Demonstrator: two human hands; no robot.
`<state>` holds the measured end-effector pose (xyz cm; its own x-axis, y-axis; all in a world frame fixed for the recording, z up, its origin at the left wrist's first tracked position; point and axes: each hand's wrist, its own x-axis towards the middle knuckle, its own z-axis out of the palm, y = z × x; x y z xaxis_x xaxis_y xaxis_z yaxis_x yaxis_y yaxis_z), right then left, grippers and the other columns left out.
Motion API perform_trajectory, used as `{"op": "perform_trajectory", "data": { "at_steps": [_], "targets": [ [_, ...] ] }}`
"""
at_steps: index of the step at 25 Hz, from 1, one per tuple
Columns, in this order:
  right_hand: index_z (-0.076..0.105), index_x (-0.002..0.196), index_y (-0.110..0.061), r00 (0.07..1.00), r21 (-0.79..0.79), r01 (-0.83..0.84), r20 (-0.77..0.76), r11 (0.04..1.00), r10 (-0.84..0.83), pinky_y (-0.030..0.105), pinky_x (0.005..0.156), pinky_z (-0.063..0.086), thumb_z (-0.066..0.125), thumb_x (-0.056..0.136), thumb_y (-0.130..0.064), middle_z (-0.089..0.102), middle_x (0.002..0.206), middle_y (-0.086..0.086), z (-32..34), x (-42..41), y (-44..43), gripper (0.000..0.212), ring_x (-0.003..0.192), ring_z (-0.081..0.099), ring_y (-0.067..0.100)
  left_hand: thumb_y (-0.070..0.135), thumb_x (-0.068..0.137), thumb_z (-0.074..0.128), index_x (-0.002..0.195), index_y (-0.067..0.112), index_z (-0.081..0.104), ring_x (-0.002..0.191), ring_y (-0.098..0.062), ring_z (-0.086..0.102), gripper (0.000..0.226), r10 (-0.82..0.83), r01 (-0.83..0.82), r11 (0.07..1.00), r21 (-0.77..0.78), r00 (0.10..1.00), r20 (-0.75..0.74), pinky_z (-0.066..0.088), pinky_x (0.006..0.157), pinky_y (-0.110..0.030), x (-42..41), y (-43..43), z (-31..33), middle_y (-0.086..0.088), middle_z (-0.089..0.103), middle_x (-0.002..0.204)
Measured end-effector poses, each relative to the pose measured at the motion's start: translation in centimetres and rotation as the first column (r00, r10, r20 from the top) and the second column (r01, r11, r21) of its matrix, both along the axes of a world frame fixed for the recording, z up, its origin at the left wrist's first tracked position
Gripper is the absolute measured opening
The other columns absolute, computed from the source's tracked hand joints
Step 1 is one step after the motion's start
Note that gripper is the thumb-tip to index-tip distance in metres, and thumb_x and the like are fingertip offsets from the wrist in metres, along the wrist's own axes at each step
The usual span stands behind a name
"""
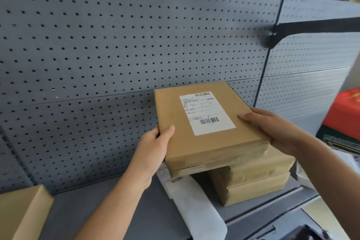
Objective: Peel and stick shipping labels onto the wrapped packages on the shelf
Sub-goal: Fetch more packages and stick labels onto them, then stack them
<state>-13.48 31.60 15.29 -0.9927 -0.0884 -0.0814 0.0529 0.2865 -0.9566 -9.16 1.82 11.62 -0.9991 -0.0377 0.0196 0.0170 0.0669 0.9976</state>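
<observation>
Grey pegboard (97,45) backs the shelf (136,210). Labelled package (206,122) sits tilted over 2 stacked packages (257,181), left hand (153,146) and right hand (272,128) gripping its sides. Labelling looks done; next, probably set it aside without toppling the stack.

1 head cam, looks fwd-down, close to shelf (148,197)

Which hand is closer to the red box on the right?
Right. The right hand holds the package's right edge, on the red box's side; the left hand holds the far edge.
</observation>
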Motion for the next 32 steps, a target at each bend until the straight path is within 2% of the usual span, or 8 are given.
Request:
{"op": "perform_trajectory", "data": {
  "at_steps": [5, 11, 15, 18, 22, 26, 30, 32],
  "targets": [
    [0.070, 0.118, -0.018, 0.996, -0.019, 0.090, -0.005, 0.996, -0.090, 0.043, 0.094, 0.052, 0.062, 0.095, -0.030, 0.076, 0.112, 0.009, 0.8, -2.1, 5.7, 0.027, 0.098, 0.071, 0.026, 0.043, 0.103, 0.050, 0.121, 0.028, 0.070, 0.101, -0.003, 0.069, 0.030, -0.058, 0.059, 0.998, -0.024, 0.998, 0.014, 0.047, 0.077, -0.019, -2.9, 6.0, -0.4, 0.017, 0.076, 0.107],
    [0.073, 0.112, -0.015, 0.984, -0.027, 0.175, 0.045, 0.984, -0.173, 0.049, 0.100, 0.050, 0.063, 0.095, -0.027, 0.076, 0.109, 0.013, -0.8, -4.8, 10.4, 0.023, 0.094, 0.070, 0.028, 0.060, 0.094, 0.049, 0.129, 0.032, 0.065, 0.111, -0.008, 0.065, 0.048, -0.086, 0.088, 0.986, -0.145, 0.996, 0.018, 0.049, 0.105, -0.039, -6.3, 10.9, -2.4, 0.017, 0.072, 0.116],
    [0.072, 0.110, -0.011, 0.979, 0.002, 0.187, 0.084, 0.982, -0.187, 0.041, 0.086, 0.054, 0.060, 0.097, -0.027, 0.075, 0.109, 0.016, -2.1, -6.1, 12.1, 0.024, 0.088, 0.069, 0.026, 0.073, 0.079, 0.045, 0.128, 0.032, 0.065, 0.111, -0.010, 0.066, 0.067, -0.067, 0.072, 0.978, -0.194, 0.997, 0.032, 0.049, 0.105, -0.041, -7.4, 12.8, -3.4, 0.016, 0.072, 0.115],
    [0.071, 0.113, -0.010, 0.979, 0.012, 0.162, 0.123, 0.987, -0.163, 0.033, 0.073, 0.056, 0.060, 0.097, -0.029, 0.075, 0.110, 0.015, -3.0, -6.9, 13.0, 0.028, 0.082, 0.071, 0.023, 0.070, 0.090, 0.044, 0.131, 0.031, 0.063, 0.110, -0.009, 0.065, 0.059, -0.062, 0.073, 0.972, -0.224, 0.997, 0.056, 0.050, 0.102, -0.036, -7.7, 13.8, -4.2, 0.015, 0.071, 0.116],
    [0.073, 0.111, -0.012, 0.976, 0.018, 0.166, 0.138, 0.986, -0.167, 0.036, 0.077, 0.057, 0.061, 0.096, -0.031, 0.077, 0.105, 0.012, -3.4, -7.7, 13.8, 0.027, 0.080, 0.072, 0.022, 0.063, 0.098, 0.041, 0.130, 0.031, 0.061, 0.107, -0.009, 0.062, 0.049, -0.025, 0.033, 0.960, -0.278, 0.999, 0.030, 0.045, 0.092, -0.027, -7.9, 14.7, -4.5, 0.013, 0.069, 0.116],
    [0.074, 0.111, -0.014, 0.976, 0.037, 0.143, 0.161, 0.989, -0.148, 0.028, 0.064, 0.058, 0.060, 0.097, -0.033, 0.078, 0.102, 0.009, -3.2, -7.8, 14.1, 0.027, 0.075, 0.073, 0.019, 0.064, 0.096, 0.043, 0.128, 0.031, 0.064, 0.106, -0.008, 0.064, 0.051, -0.024, 0.028, 0.963, -0.270, 1.000, 0.018, 0.049, 0.094, -0.029, -8.5, 14.9, -4.7, 0.014, 0.070, 0.113],
    [0.071, 0.113, -0.021, 0.980, 0.180, 0.172, 0.064, 0.968, -0.186, 0.031, 0.082, 0.054, 0.061, 0.096, -0.036, 0.076, 0.105, 0.000, -3.0, -7.8, 13.9, 0.025, 0.090, 0.071, 0.019, 0.072, 0.095, 0.032, 0.140, 0.032, 0.054, 0.122, -0.017, 0.061, 0.065, -0.032, 0.032, 0.918, -0.395, 0.999, 0.006, 0.047, 0.103, -0.037, -7.9, 14.8, -4.4, 0.010, 0.068, 0.125],
    [0.062, 0.125, -0.027, 0.961, 0.354, 0.273, -0.072, 0.895, -0.265, 0.030, 0.086, 0.047, 0.062, 0.094, -0.039, 0.068, 0.118, -0.006, -2.8, -7.9, 13.7, 0.033, 0.103, 0.064, 0.018, 0.074, 0.095, 0.023, 0.152, 0.030, 0.038, 0.131, -0.023, 0.055, 0.074, 0.024, -0.057, 0.801, -0.596, 0.998, -0.063, 0.042, 0.106, -0.044, -7.4, 14.3, -3.8, 0.004, 0.062, 0.139]
  ]
}}
